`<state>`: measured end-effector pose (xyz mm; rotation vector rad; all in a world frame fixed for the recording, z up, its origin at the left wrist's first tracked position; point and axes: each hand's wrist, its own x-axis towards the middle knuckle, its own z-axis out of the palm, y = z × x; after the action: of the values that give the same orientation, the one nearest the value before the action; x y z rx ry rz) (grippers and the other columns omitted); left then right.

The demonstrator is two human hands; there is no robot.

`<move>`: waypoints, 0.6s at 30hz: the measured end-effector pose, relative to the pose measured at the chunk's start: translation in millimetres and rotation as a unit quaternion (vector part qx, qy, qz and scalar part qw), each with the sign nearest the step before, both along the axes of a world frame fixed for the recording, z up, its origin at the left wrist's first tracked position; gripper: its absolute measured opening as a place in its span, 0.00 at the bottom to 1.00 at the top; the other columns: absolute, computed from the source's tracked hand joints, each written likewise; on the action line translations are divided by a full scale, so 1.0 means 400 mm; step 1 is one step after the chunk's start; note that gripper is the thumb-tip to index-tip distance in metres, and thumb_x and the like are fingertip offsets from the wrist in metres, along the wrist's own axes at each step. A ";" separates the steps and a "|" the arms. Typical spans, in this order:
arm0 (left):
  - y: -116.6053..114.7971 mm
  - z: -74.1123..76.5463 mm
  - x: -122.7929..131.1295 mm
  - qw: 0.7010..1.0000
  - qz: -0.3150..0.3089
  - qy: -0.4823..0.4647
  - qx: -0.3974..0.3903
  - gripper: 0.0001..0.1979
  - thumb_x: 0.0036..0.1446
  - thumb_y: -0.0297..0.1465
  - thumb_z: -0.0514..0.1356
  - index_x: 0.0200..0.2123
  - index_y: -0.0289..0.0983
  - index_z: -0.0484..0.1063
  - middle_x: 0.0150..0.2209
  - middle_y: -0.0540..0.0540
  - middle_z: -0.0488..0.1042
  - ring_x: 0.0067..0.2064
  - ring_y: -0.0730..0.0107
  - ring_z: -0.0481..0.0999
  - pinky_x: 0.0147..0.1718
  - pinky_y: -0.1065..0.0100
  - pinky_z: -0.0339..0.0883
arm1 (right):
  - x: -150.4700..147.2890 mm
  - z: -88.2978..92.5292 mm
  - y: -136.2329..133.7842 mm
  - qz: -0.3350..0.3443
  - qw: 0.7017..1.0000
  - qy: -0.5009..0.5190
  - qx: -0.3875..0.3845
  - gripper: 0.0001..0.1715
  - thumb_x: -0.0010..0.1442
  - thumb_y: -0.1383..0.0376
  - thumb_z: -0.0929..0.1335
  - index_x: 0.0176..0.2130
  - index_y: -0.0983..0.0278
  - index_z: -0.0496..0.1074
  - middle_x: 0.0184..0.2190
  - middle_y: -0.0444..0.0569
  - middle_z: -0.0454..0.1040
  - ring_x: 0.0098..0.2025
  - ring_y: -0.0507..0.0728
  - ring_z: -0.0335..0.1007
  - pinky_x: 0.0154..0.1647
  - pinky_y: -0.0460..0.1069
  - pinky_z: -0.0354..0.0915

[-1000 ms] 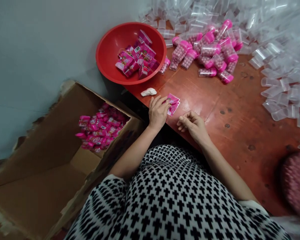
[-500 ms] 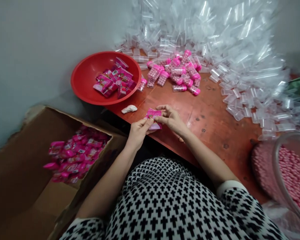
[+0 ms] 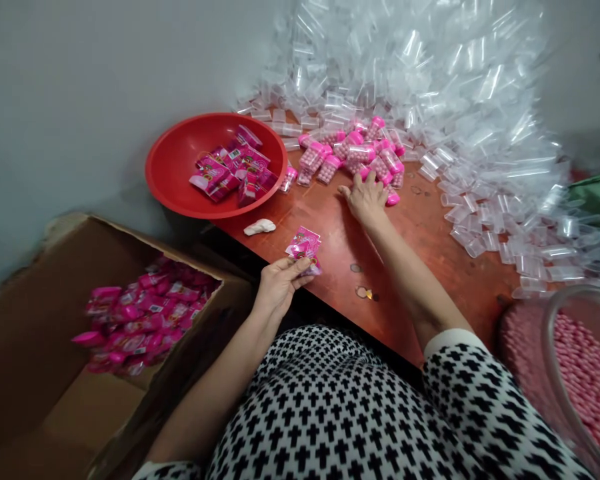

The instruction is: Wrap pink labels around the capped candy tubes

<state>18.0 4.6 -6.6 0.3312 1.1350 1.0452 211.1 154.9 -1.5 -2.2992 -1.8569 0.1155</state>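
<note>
My left hand (image 3: 280, 283) pinches a small pink packet (image 3: 305, 245) and holds it up over the near edge of the reddish table (image 3: 430, 267). My right hand (image 3: 366, 197) is stretched far forward, palm down, fingers spread on a heap of pink-capped tubes (image 3: 350, 155) filled with pink candy. Its fingers rest on the tubes at the near side of the heap; whether they grip one is hidden.
A red bowl (image 3: 180, 173) holds several pink packets. A cardboard box (image 3: 55, 373) at the left holds several wrapped pink tubes. Clear empty tubes (image 3: 455, 100) are piled at the back and right. A jar of pink candy (image 3: 580, 360) stands at the right. A white scrap (image 3: 259, 227) lies near the bowl.
My right hand has let go of the packet and reached forward to the heap of capped tubes. My left hand keeps the packet and has lowered a little.
</note>
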 end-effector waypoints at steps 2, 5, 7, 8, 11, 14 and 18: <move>0.000 0.002 -0.009 0.999 0.036 -0.028 -0.019 0.11 0.38 0.27 0.74 0.23 0.29 0.76 0.25 0.45 0.78 0.26 0.72 0.77 0.25 0.73 0.74 | 0.010 -0.013 -0.031 0.027 1.000 -0.004 -0.001 0.19 0.66 0.63 0.60 0.53 0.68 0.67 0.57 0.67 0.61 0.53 0.72 0.62 0.49 0.67 0.60; 0.004 0.004 -0.016 0.991 0.091 -0.087 -0.044 0.05 0.48 0.25 0.68 0.26 0.31 0.75 0.25 0.48 0.77 0.25 0.72 0.77 0.26 0.70 0.76 | 0.039 -0.022 -0.104 0.102 0.995 0.010 0.005 0.20 0.61 0.72 0.58 0.50 0.68 0.69 0.54 0.66 0.64 0.50 0.68 0.65 0.48 0.64 0.62; 0.007 0.004 -0.014 0.983 0.117 -0.123 -0.066 0.03 0.53 0.25 0.65 0.28 0.33 0.74 0.26 0.48 0.77 0.26 0.72 0.77 0.27 0.69 0.76 | 0.064 -0.022 -0.157 0.135 0.990 0.042 0.014 0.21 0.58 0.73 0.59 0.50 0.68 0.68 0.53 0.65 0.66 0.49 0.67 0.66 0.47 0.60 0.64; 0.008 0.004 -0.011 0.980 0.126 -0.136 -0.078 0.03 0.55 0.26 0.64 0.29 0.33 0.74 0.27 0.48 0.78 0.27 0.71 0.78 0.29 0.68 0.76 | 0.075 -0.020 -0.183 0.138 0.988 0.061 0.021 0.23 0.56 0.73 0.60 0.51 0.69 0.67 0.52 0.65 0.67 0.49 0.66 0.67 0.47 0.59 0.65; 0.012 0.004 0.003 0.970 0.146 -0.163 -0.103 0.03 0.57 0.28 0.63 0.31 0.34 0.74 0.29 0.47 0.78 0.30 0.69 0.80 0.32 0.68 0.76 | 0.091 -0.007 -0.256 0.100 0.987 0.125 0.014 0.18 0.53 0.69 0.65 0.46 0.68 0.69 0.43 0.62 0.73 0.44 0.66 0.70 0.43 0.58 0.66; 0.011 0.006 0.017 0.963 0.160 -0.185 -0.115 0.04 0.58 0.31 0.63 0.32 0.35 0.75 0.30 0.47 0.79 0.32 0.68 0.80 0.37 0.66 0.75 | 0.062 0.014 -0.334 0.048 0.948 0.309 -0.051 0.11 0.55 0.61 0.67 0.38 0.64 0.67 0.27 0.50 0.73 0.29 0.60 0.72 0.29 0.53 0.67; 0.005 0.012 0.030 0.955 0.168 -0.218 -0.110 0.04 0.58 0.31 0.63 0.34 0.36 0.75 0.32 0.46 0.79 0.35 0.68 0.80 0.44 0.64 0.73 | -0.036 0.034 -0.448 0.029 0.798 0.594 -0.095 0.21 0.57 0.52 0.67 0.43 0.59 0.57 0.22 0.39 0.72 0.15 0.52 0.65 0.13 0.45 0.60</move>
<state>29.9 6.8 -1.7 -0.2717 0.9068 1.2008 196.8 -24.3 12.1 -1.5027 -1.1882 1.4179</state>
